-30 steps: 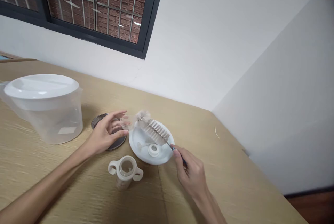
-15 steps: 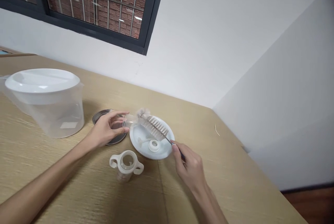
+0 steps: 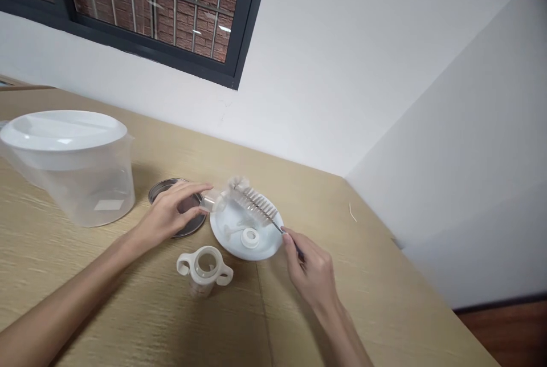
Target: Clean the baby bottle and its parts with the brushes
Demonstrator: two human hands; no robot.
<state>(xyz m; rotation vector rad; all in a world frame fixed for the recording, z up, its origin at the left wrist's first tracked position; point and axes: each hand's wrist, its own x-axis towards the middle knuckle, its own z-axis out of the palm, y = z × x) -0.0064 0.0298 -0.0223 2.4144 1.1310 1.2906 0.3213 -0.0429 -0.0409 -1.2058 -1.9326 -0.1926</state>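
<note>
My right hand is closed around the dark handle of a bottle brush, its pale bristles pointing up and left over a white bowl. Between the thumb and fingertips of my left hand is a clear plastic bottle cap, at the bowl's left edge. The brush's tip is beside the cap; whether they touch I cannot tell. Inside the bowl lie a white ring and a translucent piece with a thin stem. An uncovered two-handled baby bottle stands upright in front.
Under and behind my left hand rests a round metal tray. A large translucent container with a white lid stands at the left. A thin pale strip lies on the wooden table at the right. Wall and barred window are behind.
The whole view has shifted slightly, so things sit a little further left. The cap in my left hand has tilted a little; both hands keep their hold.
</note>
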